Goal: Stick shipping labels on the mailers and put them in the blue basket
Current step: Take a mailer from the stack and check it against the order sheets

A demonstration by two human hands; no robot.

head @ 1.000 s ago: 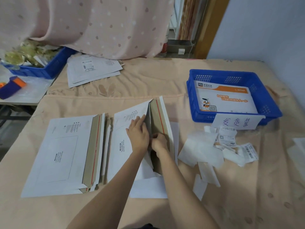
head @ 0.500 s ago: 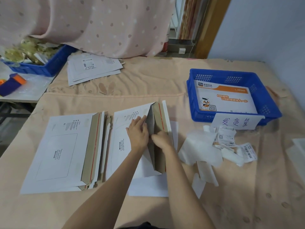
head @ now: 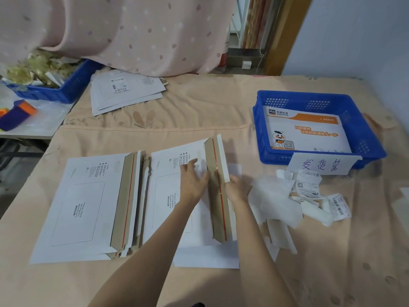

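Observation:
A white cardboard mailer point(head: 168, 196) lies on the cloth in front of me, printed side up. Its brown flap point(head: 215, 196), with a red tear strip, stands raised along the right edge. My left hand point(head: 192, 182) presses flat on the mailer beside the fold, fingers straight. My right hand point(head: 238, 191) grips the flap's outer white edge from behind, its fingers mostly hidden. The blue basket point(head: 261, 138) stands at the right rear with an orange-and-white mailer point(head: 309, 134) inside. Loose shipping labels point(head: 309, 187) lie in front of the basket.
A stack of open mailers point(head: 84, 207) lies to the left. Labelled mailers point(head: 126, 91) are piled at the back left, next to a second blue basket point(head: 66, 89) of scraps. Crumpled white backing paper point(head: 272, 200) lies right of my hands. A handwritten sign point(head: 321, 165) leans on the basket.
My right hand moved from the fold out to the flap's outer edge. The flap has swung further right. My left hand stays pressed on the mailer.

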